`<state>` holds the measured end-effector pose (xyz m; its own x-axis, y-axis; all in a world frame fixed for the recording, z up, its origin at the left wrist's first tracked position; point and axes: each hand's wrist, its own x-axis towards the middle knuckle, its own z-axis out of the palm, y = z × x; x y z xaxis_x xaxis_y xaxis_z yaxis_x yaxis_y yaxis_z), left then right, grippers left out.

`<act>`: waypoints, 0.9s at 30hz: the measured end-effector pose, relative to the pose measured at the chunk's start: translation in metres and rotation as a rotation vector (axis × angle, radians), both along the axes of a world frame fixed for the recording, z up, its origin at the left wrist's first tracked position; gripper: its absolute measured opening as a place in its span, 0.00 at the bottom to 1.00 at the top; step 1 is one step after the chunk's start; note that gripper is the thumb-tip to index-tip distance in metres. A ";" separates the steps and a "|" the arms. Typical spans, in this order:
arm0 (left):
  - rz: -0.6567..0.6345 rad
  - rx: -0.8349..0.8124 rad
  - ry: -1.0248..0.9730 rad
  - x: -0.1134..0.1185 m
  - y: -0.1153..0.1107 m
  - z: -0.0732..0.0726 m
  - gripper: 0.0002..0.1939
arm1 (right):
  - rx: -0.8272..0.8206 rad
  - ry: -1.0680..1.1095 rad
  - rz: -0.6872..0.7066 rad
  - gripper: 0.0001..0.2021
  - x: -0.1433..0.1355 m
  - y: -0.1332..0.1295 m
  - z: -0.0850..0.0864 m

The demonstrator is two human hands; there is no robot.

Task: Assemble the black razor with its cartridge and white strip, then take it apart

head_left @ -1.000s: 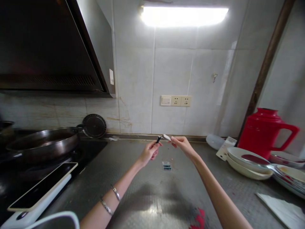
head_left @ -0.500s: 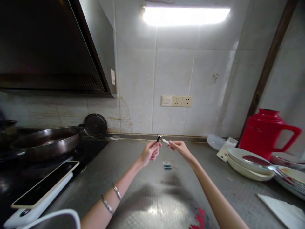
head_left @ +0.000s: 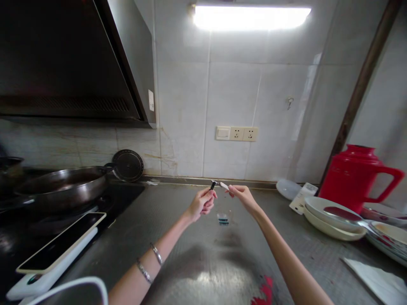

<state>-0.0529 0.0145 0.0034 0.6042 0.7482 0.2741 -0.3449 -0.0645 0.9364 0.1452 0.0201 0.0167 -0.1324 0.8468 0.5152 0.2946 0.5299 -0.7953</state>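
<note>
My left hand [head_left: 202,202] is closed around a small black-handled tool [head_left: 213,185] with a silvery top end. My right hand [head_left: 243,195] pinches a small white-handled piece [head_left: 224,186], whose thin metallic tip points left at the top of the black tool. The two pieces meet or nearly meet above the counter; I cannot tell whether they touch. Both are too small to name for sure. Below the hands, a small clear packet with dark teal stripes [head_left: 223,219] lies on the metal counter [head_left: 178,254].
On the left stand a steel pan [head_left: 66,186] on the black stove and a phone [head_left: 63,241] resting on a white object. A red jug [head_left: 351,178], stacked plates and bowls [head_left: 333,228] and a white sheet [head_left: 378,277] occupy the right. A range hood [head_left: 136,63] overhangs the stove.
My right hand has drawn slightly to the right with the white piece, so more of its metallic tip shows. My left hand has barely moved. The view has shifted a little.
</note>
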 end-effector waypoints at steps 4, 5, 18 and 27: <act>-0.043 -0.059 0.012 0.002 0.000 -0.003 0.15 | 0.041 -0.002 -0.020 0.23 -0.001 -0.002 0.008; -0.064 -0.065 0.012 0.003 -0.001 -0.003 0.15 | 0.046 -0.010 -0.019 0.23 -0.001 -0.002 0.010; -0.296 -0.144 -0.075 0.005 -0.009 0.001 0.16 | 0.045 -0.015 -0.014 0.21 0.003 -0.001 0.007; -0.379 -0.134 -0.074 0.004 -0.012 0.004 0.16 | 0.060 0.030 0.006 0.20 0.006 0.003 0.002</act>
